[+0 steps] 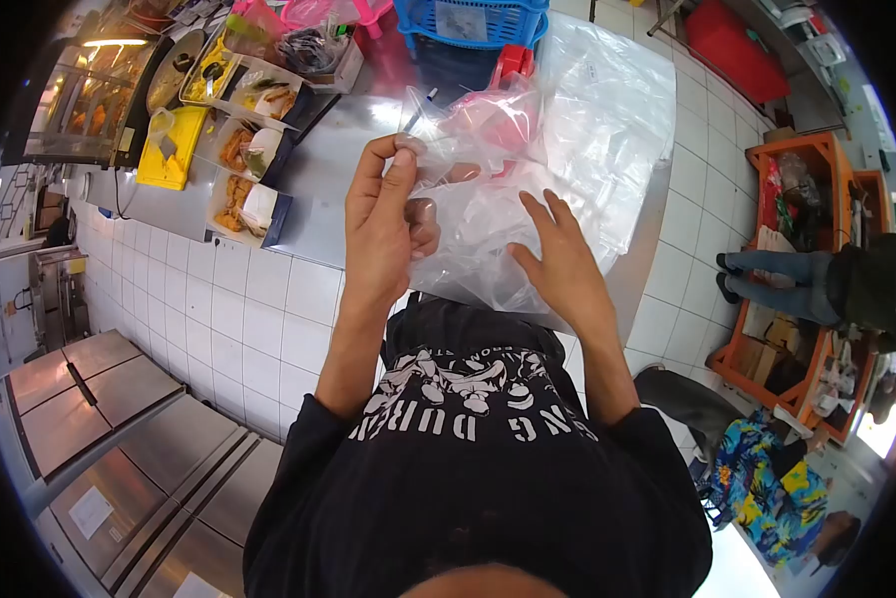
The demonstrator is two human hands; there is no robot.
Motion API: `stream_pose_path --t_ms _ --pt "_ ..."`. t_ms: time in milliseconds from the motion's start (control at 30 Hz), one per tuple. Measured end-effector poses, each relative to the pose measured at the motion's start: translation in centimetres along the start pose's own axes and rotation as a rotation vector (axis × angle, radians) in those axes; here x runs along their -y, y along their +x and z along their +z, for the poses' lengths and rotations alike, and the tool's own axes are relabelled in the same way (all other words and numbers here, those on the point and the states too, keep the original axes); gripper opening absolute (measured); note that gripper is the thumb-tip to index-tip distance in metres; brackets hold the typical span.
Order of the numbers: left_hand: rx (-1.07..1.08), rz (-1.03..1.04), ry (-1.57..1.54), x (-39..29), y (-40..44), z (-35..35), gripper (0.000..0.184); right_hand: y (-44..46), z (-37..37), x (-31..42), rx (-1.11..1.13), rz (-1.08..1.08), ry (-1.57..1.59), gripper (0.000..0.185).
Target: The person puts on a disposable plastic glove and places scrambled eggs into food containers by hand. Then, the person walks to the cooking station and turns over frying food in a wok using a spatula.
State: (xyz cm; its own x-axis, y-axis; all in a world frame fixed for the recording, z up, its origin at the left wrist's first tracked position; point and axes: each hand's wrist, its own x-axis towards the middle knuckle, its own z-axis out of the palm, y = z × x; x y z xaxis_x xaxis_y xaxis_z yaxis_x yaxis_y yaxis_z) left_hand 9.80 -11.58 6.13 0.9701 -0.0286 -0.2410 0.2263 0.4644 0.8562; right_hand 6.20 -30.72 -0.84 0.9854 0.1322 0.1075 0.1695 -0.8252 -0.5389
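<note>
Pinching the clear plastic bag (473,234) between thumb and fingertips, the left hand (386,204) is near the metal worktop's (318,194) near edge, where the thin film bunches into glossy folds; the right hand's (567,259) fingers are spread. Flat, wrinkled plastic sheets (607,110) line the right edge.

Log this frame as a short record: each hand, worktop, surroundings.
Left hand: pinching thin clear plastic
Right hand: open, over crumpled clear plastic
Steel worktop: flat clear sheets at right, blue basket beyond, open food boxes at left
Surroundings: orange shelving; person in patterned shirt
</note>
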Motion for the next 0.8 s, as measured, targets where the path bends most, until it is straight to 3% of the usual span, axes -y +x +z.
stream_pose_path --t_ms 33,100,333,400,433,500,600,700,800 --pt "0.020 0.006 0.018 0.3 0.0 0.2 0.018 -0.1 1.0 -0.7 -0.003 0.003 0.002 0.047" --pt "0.018 0.011 0.045 0.7 -0.3 0.6 0.018 0.3 2.5 -1.8 0.198 0.130 -0.031 0.047" --pt "-0.005 0.006 0.053 0.8 -1.5 1.4 0.016 1.7 3.9 -2.9 0.240 0.125 0.049 0.048" --pt "0.001 0.012 0.072 1.4 -1.7 1.4 0.017 2.7 2.7 -1.6 0.433 0.180 0.171 0.040" --pt "0.015 0.012 0.088 1.8 -1.8 1.4 0.018 2.9 2.0 -0.8 0.435 0.172 0.174 0.040" --pt "0.015 0.006 0.068 2.4 -2.2 2.1 0.018 2.6 1.0 0.3 0.490 -0.048 0.421 0.025" --pt "0.084 -0.059 0.067 3.6 -3.3 4.0 0.012 3.0 3.8 -0.4 0.466 -0.071 0.476 0.026" --pt "0.203 -0.131 0.062 4.5 -4.6 5.0 0.013 2.5 9.9 -0.7 0.356 0.002 0.786 0.028" --pt "0.152 -0.036 0.003 4.1 -4.7 4.1 0.016 2.7 12.4 -0.5 0.347 0.024 0.935 0.029"
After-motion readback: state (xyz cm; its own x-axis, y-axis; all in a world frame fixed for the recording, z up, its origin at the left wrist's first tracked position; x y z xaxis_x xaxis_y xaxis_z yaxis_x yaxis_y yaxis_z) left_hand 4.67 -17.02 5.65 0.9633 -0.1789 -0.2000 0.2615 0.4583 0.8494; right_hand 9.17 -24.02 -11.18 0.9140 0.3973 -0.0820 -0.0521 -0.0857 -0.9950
